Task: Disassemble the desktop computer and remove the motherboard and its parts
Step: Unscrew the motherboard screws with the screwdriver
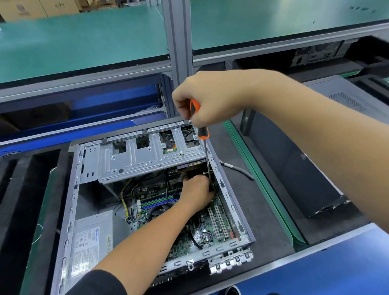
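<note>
An open desktop case (75, 194) lies on its side on the bench. Inside it sits the green motherboard (209, 227) with white slots, and a grey power supply (91, 241) at the lower left. A silver drive cage (143, 156) spans the top of the case. My right hand (210, 97) grips the orange and black handle of a long screwdriver (203, 135), whose shaft points straight down into the case's upper right corner. My left hand (197, 191) reaches into the case and is closed around the shaft's lower end, hiding the tip.
A black side panel (291, 174) lies to the right on a dark mat. Black foam blocks (10, 185) stand to the left. A green shelf (69, 45) on an aluminium post (177, 32) runs across above. Another computer case (316, 54) sits under the right shelf.
</note>
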### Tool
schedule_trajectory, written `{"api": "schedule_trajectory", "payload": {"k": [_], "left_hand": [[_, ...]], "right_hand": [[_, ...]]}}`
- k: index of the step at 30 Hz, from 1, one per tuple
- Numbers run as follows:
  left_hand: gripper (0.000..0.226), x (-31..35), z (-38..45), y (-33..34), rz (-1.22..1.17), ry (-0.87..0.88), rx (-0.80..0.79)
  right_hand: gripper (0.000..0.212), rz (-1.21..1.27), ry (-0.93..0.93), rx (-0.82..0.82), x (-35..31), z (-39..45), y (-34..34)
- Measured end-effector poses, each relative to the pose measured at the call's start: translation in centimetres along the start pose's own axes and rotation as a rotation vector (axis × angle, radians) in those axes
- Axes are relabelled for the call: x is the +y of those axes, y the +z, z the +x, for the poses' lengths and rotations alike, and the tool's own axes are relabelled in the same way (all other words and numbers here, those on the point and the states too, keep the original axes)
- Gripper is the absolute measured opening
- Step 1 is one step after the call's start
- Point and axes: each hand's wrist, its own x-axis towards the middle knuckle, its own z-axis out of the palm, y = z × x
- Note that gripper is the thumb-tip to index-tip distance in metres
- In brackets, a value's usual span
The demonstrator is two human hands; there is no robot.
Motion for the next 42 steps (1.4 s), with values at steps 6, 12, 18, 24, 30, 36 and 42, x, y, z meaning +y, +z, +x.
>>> {"api": "schedule_trajectory", "payload": {"k": [6, 12, 18, 24, 30, 36, 42], "left_hand": [[0.017, 0.1, -0.1, -0.4, -0.026, -0.007, -0.021], [0.026, 0.3, -0.3, -0.4, 0.015, 0.004, -0.009], [0.036, 0.7, -0.4, -0.3, 0.003, -0.030, -0.001], [0.024, 0.6, -0.3, -0.2, -0.038, -0.052, 0.040], [0.015, 0.4, -0.2, -0.1, -0.051, -0.054, 0.029], [0.018, 0.4, 0.1, -0.4, -0.053, -0.084, -0.029], [0.024, 0.4, 0.0, -0.4, -0.020, -0.058, -0.019]], "right_hand": [[0.036, -0.256, 0.116, 0.131, 0.7, 0.5, 0.5], [0.021, -0.042, -0.028, 0.102, 0.8, -0.1, 0.2], [0.020, 0.059, -0.028, 0.108, 1.2, -0.7, 0.2], [0.012, 0.047, 0.047, 0.029, 1.1, -0.9, 0.1], [0.028, -0.086, 0.102, 0.030, 0.8, 0.2, 0.4], [0.019, -0.041, 0.029, -0.120, 0.4, 0.5, -1.1], [0.031, -0.157, 0.135, -0.009, -0.1, 0.9, 0.0]]}}
